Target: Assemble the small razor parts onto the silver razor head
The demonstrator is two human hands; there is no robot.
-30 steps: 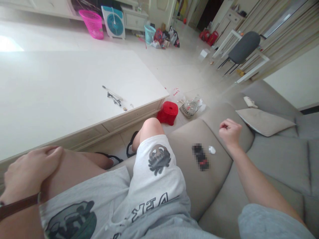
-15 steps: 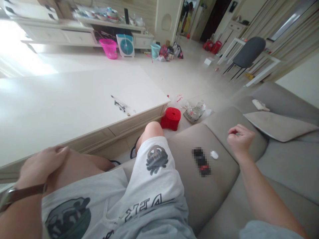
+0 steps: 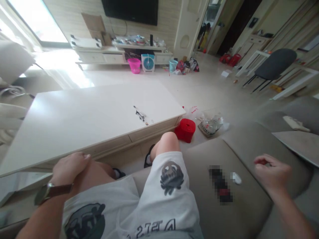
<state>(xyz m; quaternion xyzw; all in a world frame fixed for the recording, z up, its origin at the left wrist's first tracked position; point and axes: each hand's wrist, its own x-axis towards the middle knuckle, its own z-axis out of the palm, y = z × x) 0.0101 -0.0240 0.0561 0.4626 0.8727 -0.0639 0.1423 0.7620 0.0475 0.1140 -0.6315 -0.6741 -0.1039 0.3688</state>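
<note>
My left hand point(image 3: 70, 167), with a brown-strapped watch point(image 3: 53, 192) on its wrist, lies over my bare left knee and holds nothing I can see. Its fingertips are partly hidden. Over the grey sofa, my right hand point(image 3: 272, 169) is raised in a loose fist, the fingers curled in; nothing shows in it. To its left on the seat lie a small white oval object point(image 3: 236, 178) and a dark, blurred-out item point(image 3: 221, 184) with a red part. Neither is touched.
A white coffee table point(image 3: 99, 106) stands ahead, with a few thin dark-and-clear small pieces point(image 3: 140, 115) near its right end. Beyond my right knee are a red stool point(image 3: 185, 130) and a plastic bag point(image 3: 210, 126). A grey chair point(image 3: 275, 68) stands farther right.
The view has tilted up and turned left, so a television and more of the table show. My left hand stays on the knee; my right hand remains a raised fist.
</note>
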